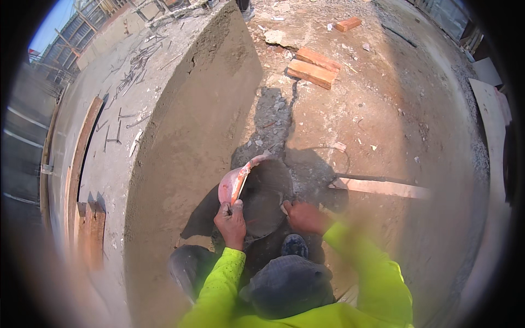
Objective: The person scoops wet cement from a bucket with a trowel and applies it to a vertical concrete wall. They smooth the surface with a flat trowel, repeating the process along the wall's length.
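Observation:
A pinkish-red bucket (223, 187), caked grey inside, tilts between my hands on the ground close to my knees. My left hand (231, 223) is closed on its near left rim, thumb upward. An orange strip with a pale edge (239, 185) runs up from those fingers along the rim; whether it is part of the bucket I cannot tell. My right hand (307, 216) is closed just beside the bucket's right side. A small pale bit (284, 209) shows at its fingertips, too little to name.
On my left rises a low concrete wall (188, 104), its top strewn with bent nails (134, 65) and timber pieces (90, 229). Wooden blocks (311, 74) and rubble lie ahead on the ground. A flat wooden strip (383, 187) lies to the right. Pale boards (488, 126) stand at far right.

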Motion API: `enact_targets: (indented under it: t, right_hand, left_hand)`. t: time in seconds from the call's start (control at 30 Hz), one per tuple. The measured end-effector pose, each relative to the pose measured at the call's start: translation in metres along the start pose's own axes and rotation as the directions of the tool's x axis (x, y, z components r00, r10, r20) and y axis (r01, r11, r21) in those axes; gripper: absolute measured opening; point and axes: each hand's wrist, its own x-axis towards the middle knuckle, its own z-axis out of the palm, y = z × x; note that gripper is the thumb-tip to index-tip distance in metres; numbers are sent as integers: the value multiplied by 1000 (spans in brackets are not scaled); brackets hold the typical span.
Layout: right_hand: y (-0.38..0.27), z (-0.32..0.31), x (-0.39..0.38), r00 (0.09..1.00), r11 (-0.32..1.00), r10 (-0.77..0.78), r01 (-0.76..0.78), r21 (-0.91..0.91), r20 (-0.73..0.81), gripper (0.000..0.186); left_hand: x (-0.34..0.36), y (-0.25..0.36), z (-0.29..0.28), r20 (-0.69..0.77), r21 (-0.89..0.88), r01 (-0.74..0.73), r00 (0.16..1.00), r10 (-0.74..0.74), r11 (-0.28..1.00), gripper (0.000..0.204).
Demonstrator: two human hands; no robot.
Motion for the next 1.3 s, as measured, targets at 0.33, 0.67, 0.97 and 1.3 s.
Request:
enact_targets:
  t: [0.33,0.67,0.97,1.3]
  right_hand:
    - [-55,5,-56,975,-235,-20,-221,946,222,55]
    - [-119,-139,4,447,39,643,792,610,-622,59]
    - [-119,-135,132,746,650,37,488,583,-665,65]
    - [-71,-27,-31,999,995,35,-37,90,18,51]
  left_hand:
    - [2,1,-19,-125,-178,58,989,-81,982,40]
    - [2,-16,-72,-348,-141,241,896,-276,960,41]
    - [14,-16,-64,-324,-332,249,876,-358,910,36]
    - [-11,-3,-63,-193,-100,162,965,-178,982,36]
